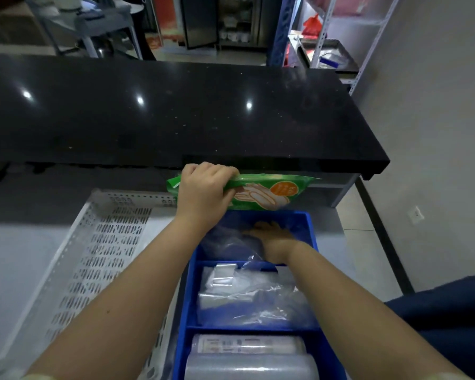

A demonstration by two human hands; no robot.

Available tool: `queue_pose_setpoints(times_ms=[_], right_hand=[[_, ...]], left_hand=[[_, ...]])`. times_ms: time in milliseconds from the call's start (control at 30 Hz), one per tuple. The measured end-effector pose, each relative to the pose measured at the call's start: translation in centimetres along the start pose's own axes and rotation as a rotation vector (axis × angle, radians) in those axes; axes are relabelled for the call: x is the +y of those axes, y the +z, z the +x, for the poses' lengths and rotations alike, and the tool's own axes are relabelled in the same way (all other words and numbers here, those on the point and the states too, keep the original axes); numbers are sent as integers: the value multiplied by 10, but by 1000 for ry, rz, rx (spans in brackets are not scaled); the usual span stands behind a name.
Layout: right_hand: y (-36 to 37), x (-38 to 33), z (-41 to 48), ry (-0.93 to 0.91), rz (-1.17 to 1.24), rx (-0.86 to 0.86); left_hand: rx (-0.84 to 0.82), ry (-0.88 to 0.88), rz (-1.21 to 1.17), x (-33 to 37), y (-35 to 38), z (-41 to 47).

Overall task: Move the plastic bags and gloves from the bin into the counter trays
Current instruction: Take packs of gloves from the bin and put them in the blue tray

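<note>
My left hand (203, 187) grips a green pack of gloves (269, 192) by its left end and holds it above the far edge of the blue bin (311, 231). Down in the bin's far compartment, my right hand (273, 235) lies palm down on clear plastic bags (225, 239); I cannot tell whether it grips them. In the middle compartment sit more clear bags (252, 297), loose and rolled. Rolls of bags (247, 352) fill the near compartment.
A white perforated tray (99, 256) lies left of the bin on a grey steel counter (19, 256). A raised black stone countertop (176, 111) runs across behind. Metal shelving (340, 37) stands at the far right beside a wall.
</note>
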State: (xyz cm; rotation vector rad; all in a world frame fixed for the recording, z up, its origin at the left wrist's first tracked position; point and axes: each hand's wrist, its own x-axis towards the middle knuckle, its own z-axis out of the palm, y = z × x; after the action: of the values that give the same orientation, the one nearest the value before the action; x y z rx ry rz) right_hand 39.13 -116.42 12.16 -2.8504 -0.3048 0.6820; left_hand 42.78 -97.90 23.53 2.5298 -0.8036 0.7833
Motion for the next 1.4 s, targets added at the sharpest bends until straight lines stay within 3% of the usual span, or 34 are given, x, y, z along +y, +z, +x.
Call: queue_pose_setpoints(times_ms=[133, 300, 433, 633, 900, 1167, 1400], right_hand=[[-2, -5, 0, 14, 83, -32], [1, -12, 0, 76, 15, 37], [-12, -12, -19, 57, 32, 196], [-29, -19, -81, -172, -189, 541], [-23, -16, -129, -224, -218, 761], [-6, -9, -138, -129, -171, 734], [-3, -11, -126, -114, -181, 716]], left_hand=[[-6, -19, -19, 1, 4, -4], [-38, -48, -48, 6, 2, -10], [-30, -58, -50, 10, -7, -10], [-9, -51, -100, 19, -24, 15], [-225, -93, -149, 38, 0, 13], [-541, -317, -258, 32, 45, -5], [-673, -314, -253, 12, 57, -9]])
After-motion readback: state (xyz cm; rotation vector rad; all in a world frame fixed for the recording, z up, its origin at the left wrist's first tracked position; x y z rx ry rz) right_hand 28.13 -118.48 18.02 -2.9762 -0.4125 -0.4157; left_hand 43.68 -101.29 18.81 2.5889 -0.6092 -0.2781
